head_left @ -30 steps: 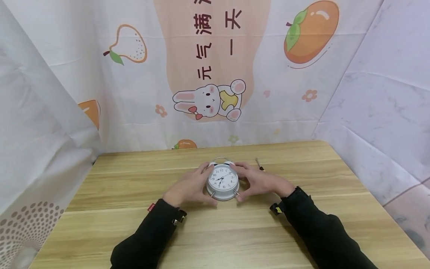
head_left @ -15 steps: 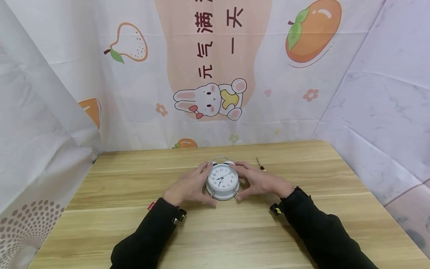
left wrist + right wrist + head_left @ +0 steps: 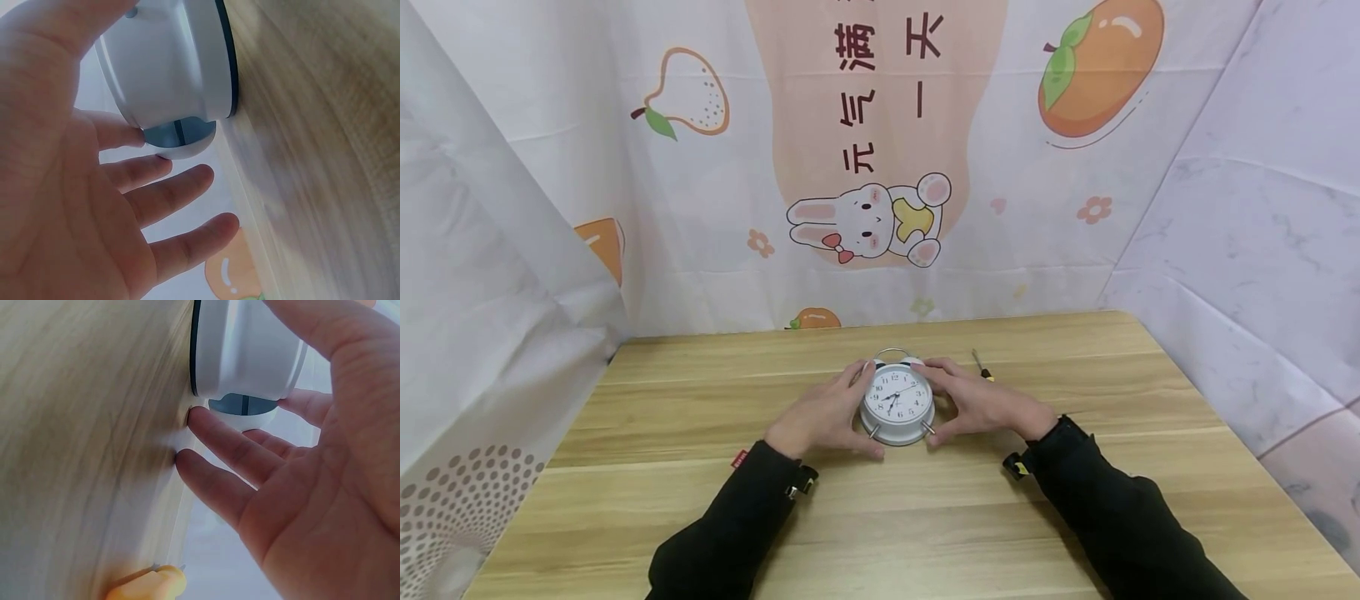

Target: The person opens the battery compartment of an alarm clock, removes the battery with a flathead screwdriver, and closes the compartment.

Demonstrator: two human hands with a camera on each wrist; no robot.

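Note:
A white twin-bell alarm clock (image 3: 898,396) lies on its back on the wooden table (image 3: 880,533), dial facing up and its two short metal legs toward me. My left hand (image 3: 823,417) holds its left side, with the index fingertip at a bell (image 3: 190,150) and the thumb by a leg. On the opposite side my right hand (image 3: 981,406) spans the clock the same way, thumb near the other leg. In the right wrist view, two fingertips (image 3: 187,459) of that hand reach down to the tabletop. The remaining left fingers are spread beside the clock.
Behind the right hand lies a screwdriver (image 3: 982,367) with a thin metal shaft and a black and yellow handle. A small red tag (image 3: 739,458) shows by the left sleeve. Printed cloth (image 3: 700,208) hangs along the table's far edge.
Both hands and the clock stay in place. The head view has tilted down very slightly.

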